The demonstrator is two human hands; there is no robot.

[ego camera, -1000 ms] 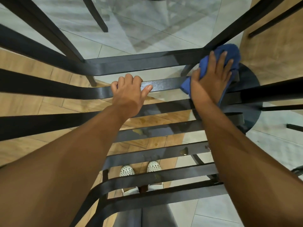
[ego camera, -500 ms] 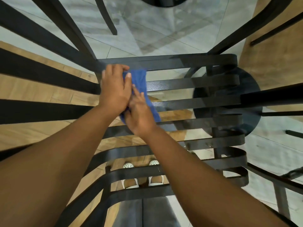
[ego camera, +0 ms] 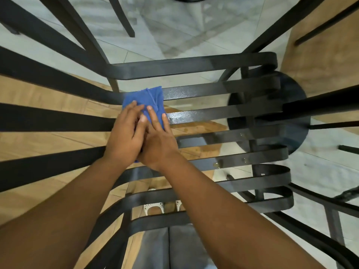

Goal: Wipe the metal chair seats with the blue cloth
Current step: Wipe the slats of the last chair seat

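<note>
The chair seat [ego camera: 213,92] is made of long black metal bars with big gaps between them, and you can see the floor [ego camera: 48,138] through the gaps. That is where things could go wrong. The blue cloth [ego camera: 144,100] lies over the bars at the left side of the seat, a bit toward the far end. It is soft and folded small, so I think a corner could sag into a gap and the cloth could drop to the floor if the hands let go. Fingers could also slip off a bar and poke into a gap if the push is too hard. The bars just right of the cloth look shiny and maybe wet, so a hand could slide there.

Now the hands, from left to right. The left hand [ego camera: 124,136] lies on the near left part of the cloth. Its fingers are mostly straight and press down. The right hand [ego camera: 157,144] is just beside it, touching it, with the left thumb lying over it. Its fingers are straight and spread out flat on the cloth. Neither hand looks curled around the cloth. Both just push it onto the bars.
</note>
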